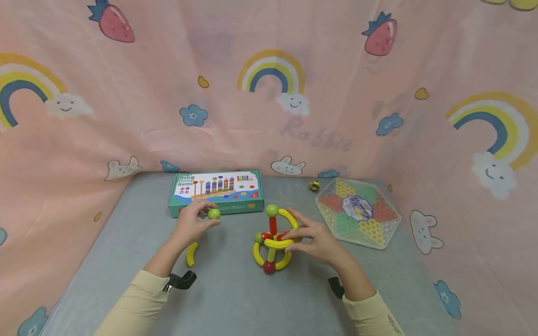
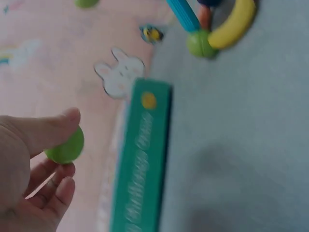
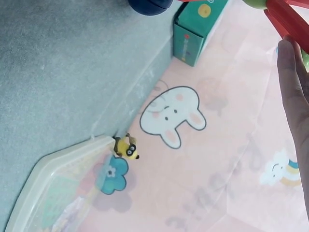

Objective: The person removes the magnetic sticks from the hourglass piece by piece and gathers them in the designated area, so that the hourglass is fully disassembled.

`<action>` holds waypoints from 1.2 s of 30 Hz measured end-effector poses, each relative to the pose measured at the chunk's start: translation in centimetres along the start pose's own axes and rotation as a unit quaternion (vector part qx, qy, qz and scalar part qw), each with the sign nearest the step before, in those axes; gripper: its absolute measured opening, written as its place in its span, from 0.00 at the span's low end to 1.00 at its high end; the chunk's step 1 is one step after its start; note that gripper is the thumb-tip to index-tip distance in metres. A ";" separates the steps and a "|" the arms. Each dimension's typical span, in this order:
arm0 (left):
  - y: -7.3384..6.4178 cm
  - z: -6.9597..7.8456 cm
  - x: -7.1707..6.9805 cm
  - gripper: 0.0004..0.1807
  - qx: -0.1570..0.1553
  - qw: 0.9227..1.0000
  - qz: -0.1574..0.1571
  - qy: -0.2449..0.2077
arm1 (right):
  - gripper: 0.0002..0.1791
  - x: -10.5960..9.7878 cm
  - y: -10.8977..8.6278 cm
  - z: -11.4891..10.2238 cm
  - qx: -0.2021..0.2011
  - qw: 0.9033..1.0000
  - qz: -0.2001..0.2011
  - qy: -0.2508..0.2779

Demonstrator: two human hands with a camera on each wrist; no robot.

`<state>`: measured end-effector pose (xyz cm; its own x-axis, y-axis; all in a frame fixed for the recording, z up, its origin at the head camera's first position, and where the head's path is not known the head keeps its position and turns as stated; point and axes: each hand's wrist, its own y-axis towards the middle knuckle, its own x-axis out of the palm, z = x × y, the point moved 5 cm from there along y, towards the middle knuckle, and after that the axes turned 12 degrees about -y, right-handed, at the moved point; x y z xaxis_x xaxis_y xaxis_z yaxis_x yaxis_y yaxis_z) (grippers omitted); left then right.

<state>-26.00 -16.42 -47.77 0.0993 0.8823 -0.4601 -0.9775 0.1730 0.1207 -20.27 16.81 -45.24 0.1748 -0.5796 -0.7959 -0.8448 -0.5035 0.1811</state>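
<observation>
Between the thumb and fingers of my left hand (image 1: 192, 224) is a small green ball (image 1: 214, 213), held up in front of the box; the left wrist view also shows the ball (image 2: 69, 147) pinched. My right hand (image 1: 317, 239) holds the right side of a ball-and-rod construction toy (image 1: 272, 254), with fingers and thumb at its yellow curved rod (image 1: 275, 244). The toy stands upright, a green ball on top, a dark red ball low in front, with red and green straight rods inside. A loose yellow curved rod (image 1: 191, 255) lies below my left hand.
A green ring game box (image 1: 216, 189) lies at the back of the grey table. At the back right is a hexagonal checkers board (image 1: 378, 228) in a clear case, a small yellow-and-black bee figure (image 1: 314, 186) beside it. A pink printed cloth hangs behind.
</observation>
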 end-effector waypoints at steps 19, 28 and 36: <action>-1.2 -9.2 -1.0 0.22 -0.167 0.986 0.003 0.016 | 0.15 -0.2 0.2 -0.7 0.008 1.000 -0.003 -0.013; -0.7 -7.5 -0.5 0.30 -0.109 0.990 0.022 0.089 | 0.15 -0.4 0.0 -0.6 0.023 1.000 0.001 0.000; -2.3 -3.0 4.6 0.25 -0.016 0.995 0.041 0.084 | 0.21 -0.2 0.0 -0.4 0.020 1.000 -0.017 0.001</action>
<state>-23.85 -14.07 -52.76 -0.0105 0.8063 -0.5914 -0.9867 0.0875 0.1368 -20.06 16.69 -44.83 0.2046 -0.5641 -0.8000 -0.8577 -0.4971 0.1312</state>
